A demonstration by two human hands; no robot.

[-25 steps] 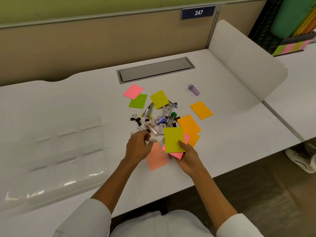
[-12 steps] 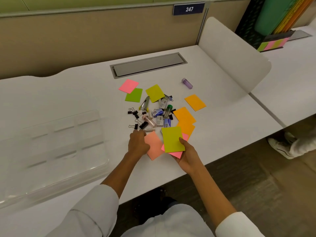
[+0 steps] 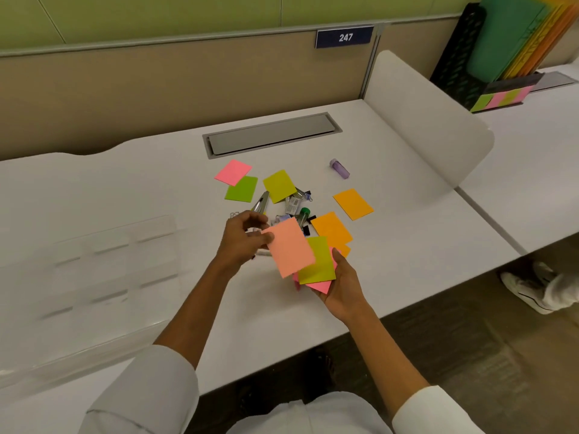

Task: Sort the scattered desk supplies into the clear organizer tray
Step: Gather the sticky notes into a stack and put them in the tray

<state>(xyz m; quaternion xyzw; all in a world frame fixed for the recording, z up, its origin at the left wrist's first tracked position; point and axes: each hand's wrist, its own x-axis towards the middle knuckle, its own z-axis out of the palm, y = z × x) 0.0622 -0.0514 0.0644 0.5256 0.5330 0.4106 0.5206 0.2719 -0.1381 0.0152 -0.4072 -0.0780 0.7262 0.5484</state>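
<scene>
While your left hand (image 3: 242, 238) pinches a salmon note (image 3: 289, 247), it hides some clips; your right hand (image 3: 340, 283) grips a half-covered note stack (image 3: 318, 267).

A clear organizer tray (image 3: 94, 277) with divided compartments lies empty at nine o'clock. Loose sticky notes (image 3: 279, 186), a purple tube (image 3: 340, 168), clips and pens clutter twelve o'clock. A salmon note (image 3: 289, 247) tilts above a yellow-green note (image 3: 318, 261).

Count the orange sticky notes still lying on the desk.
3: one alone to the right, one beside the clutter, and one mostly hidden behind the right hand's stack. More may be covered.
</scene>
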